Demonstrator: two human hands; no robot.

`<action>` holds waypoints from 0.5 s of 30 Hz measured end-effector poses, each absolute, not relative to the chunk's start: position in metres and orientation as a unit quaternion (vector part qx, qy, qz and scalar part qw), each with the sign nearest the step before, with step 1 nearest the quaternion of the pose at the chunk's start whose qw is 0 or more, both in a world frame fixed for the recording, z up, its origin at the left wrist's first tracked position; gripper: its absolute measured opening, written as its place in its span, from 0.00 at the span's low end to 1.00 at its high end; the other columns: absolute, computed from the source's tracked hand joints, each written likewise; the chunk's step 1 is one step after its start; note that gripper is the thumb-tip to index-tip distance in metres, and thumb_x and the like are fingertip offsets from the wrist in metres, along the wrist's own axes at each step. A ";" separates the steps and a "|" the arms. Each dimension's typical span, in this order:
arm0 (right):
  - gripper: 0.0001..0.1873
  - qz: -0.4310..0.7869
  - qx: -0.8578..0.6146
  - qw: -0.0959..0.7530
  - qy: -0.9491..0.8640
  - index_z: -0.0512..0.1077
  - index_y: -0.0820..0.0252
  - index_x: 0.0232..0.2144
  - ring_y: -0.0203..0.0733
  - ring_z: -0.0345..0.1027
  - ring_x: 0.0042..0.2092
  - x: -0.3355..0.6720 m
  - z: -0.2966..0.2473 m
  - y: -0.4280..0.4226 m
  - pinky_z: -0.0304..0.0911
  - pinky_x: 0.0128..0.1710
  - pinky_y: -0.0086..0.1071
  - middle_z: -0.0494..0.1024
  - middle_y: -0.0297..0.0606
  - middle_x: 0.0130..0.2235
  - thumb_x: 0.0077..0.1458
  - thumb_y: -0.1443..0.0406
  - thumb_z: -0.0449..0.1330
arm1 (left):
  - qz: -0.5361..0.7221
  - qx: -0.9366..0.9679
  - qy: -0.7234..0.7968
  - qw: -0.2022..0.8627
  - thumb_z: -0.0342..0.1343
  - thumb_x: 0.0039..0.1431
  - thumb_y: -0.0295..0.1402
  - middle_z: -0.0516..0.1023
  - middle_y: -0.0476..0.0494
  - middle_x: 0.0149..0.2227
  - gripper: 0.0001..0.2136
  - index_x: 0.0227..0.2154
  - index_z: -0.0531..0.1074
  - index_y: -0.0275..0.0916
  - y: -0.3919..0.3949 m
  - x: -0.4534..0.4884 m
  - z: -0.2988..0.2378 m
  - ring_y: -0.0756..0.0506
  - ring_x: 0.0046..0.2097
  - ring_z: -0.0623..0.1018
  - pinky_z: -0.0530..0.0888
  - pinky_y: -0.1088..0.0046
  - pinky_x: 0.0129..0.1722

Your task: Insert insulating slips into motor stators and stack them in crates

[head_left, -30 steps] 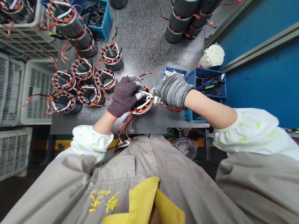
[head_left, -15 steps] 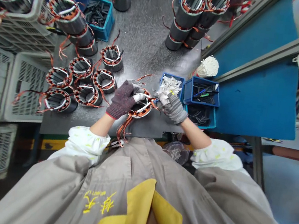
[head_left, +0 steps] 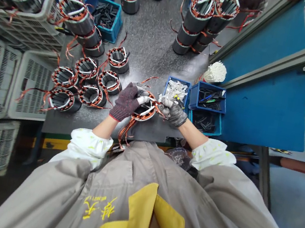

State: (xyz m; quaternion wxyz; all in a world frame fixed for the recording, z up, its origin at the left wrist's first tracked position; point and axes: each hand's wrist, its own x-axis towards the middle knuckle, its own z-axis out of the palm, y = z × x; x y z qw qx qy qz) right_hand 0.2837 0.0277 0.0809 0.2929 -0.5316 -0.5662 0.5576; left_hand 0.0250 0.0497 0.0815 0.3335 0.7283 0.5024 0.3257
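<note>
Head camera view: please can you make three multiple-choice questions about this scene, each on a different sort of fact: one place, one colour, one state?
1. Where is the copper-wound motor stator that the left hand and right hand touch?
A. Inside a white plastic crate
B. Over the grey workbench, between the hands
C. Inside a blue plastic bin

2. What colour is the glove on the left hand?
A. Dark purple-grey with a red cuff edge
B. Bright yellow
C. Pure white

3. What state are the stator's copper lead wires in?
A. Wound on a spool
B. Cut off completely
C. Loose, hanging toward the bench edge

Answers:
1. B: the stator shows over the bench, between the hands.
2. A: the knit glove is dark, with red at the wrist.
3. C: the strands trail loosely below the stator.
</note>
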 end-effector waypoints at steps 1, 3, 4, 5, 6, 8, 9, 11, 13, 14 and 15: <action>0.35 0.577 -0.531 0.279 -0.554 0.68 0.51 0.26 0.40 0.64 0.23 0.289 0.082 0.028 0.68 0.23 0.34 0.71 0.35 0.21 0.68 0.32 0.57 | 0.324 0.727 0.504 0.335 0.67 0.63 0.36 0.89 0.41 0.50 0.05 0.41 0.83 0.45 0.049 0.025 0.083 0.34 0.57 0.84 0.81 0.50 0.64; 0.38 0.595 -0.538 0.243 -0.545 0.74 0.54 0.29 0.40 0.67 0.23 0.299 0.086 0.030 0.68 0.24 0.32 0.76 0.37 0.23 0.67 0.28 0.59 | 0.322 0.727 0.505 0.335 0.67 0.63 0.36 0.89 0.41 0.50 0.06 0.42 0.83 0.45 0.049 0.025 0.084 0.34 0.58 0.84 0.81 0.50 0.64; 0.38 0.573 -0.552 0.235 -0.558 0.78 0.55 0.32 0.41 0.70 0.25 0.302 0.088 0.031 0.72 0.27 0.33 0.79 0.38 0.25 0.68 0.29 0.58 | 0.322 0.727 0.507 0.334 0.67 0.63 0.36 0.89 0.41 0.50 0.06 0.42 0.83 0.45 0.049 0.025 0.084 0.34 0.58 0.83 0.81 0.50 0.64; 0.37 0.536 -0.572 0.235 -0.575 0.80 0.56 0.35 0.43 0.75 0.29 0.303 0.089 0.032 0.76 0.32 0.34 0.82 0.40 0.28 0.70 0.30 0.58 | 0.321 0.727 0.508 0.332 0.67 0.63 0.36 0.89 0.42 0.49 0.07 0.43 0.83 0.45 0.049 0.025 0.084 0.34 0.58 0.83 0.80 0.50 0.64; 0.35 0.492 -0.594 0.241 -0.589 0.82 0.56 0.38 0.46 0.79 0.34 0.300 0.089 0.033 0.80 0.39 0.37 0.85 0.42 0.32 0.73 0.33 0.58 | 0.320 0.729 0.508 0.329 0.67 0.64 0.36 0.89 0.42 0.49 0.07 0.43 0.83 0.45 0.049 0.025 0.084 0.34 0.58 0.83 0.80 0.51 0.64; 0.28 0.418 -0.625 0.255 -0.607 0.83 0.55 0.45 0.53 0.84 0.46 0.291 0.087 0.034 0.81 0.53 0.44 0.88 0.47 0.41 0.75 0.40 0.60 | 0.319 0.733 0.506 0.324 0.67 0.64 0.36 0.89 0.42 0.48 0.07 0.44 0.83 0.44 0.050 0.025 0.084 0.34 0.57 0.83 0.80 0.51 0.63; 0.25 0.403 -0.631 0.257 -0.611 0.84 0.55 0.46 0.55 0.84 0.51 0.286 0.086 0.033 0.80 0.58 0.46 0.88 0.48 0.45 0.74 0.42 0.62 | 0.319 0.736 0.504 0.321 0.67 0.64 0.36 0.89 0.42 0.48 0.07 0.44 0.83 0.44 0.050 0.025 0.084 0.34 0.57 0.83 0.80 0.51 0.63; 0.25 0.416 -0.623 0.254 -0.612 0.84 0.55 0.45 0.56 0.84 0.50 0.282 0.087 0.031 0.80 0.57 0.45 0.88 0.49 0.44 0.73 0.42 0.63 | 0.318 0.740 0.500 0.318 0.67 0.65 0.37 0.88 0.41 0.48 0.07 0.44 0.83 0.44 0.050 0.025 0.084 0.34 0.56 0.83 0.80 0.51 0.63; 0.30 0.456 -0.610 0.236 -0.604 0.82 0.55 0.39 0.50 0.81 0.39 0.288 0.093 0.027 0.80 0.44 0.40 0.85 0.45 0.35 0.74 0.38 0.58 | 0.312 0.742 0.500 0.319 0.67 0.65 0.38 0.88 0.41 0.48 0.08 0.44 0.82 0.44 0.050 0.026 0.085 0.34 0.56 0.83 0.80 0.51 0.63; 0.33 0.486 -0.601 0.222 -0.594 0.80 0.55 0.36 0.47 0.78 0.34 0.294 0.099 0.026 0.77 0.37 0.37 0.83 0.42 0.31 0.74 0.36 0.56 | 0.309 0.742 0.501 0.320 0.67 0.65 0.38 0.87 0.42 0.47 0.08 0.45 0.83 0.44 0.050 0.026 0.085 0.35 0.56 0.83 0.80 0.51 0.63; 0.35 0.516 -0.592 0.207 -0.583 0.78 0.55 0.34 0.43 0.74 0.29 0.299 0.105 0.026 0.73 0.32 0.35 0.80 0.40 0.29 0.73 0.34 0.55 | 0.307 0.741 0.503 0.321 0.66 0.65 0.38 0.87 0.42 0.47 0.08 0.45 0.83 0.44 0.050 0.027 0.085 0.35 0.56 0.83 0.80 0.52 0.63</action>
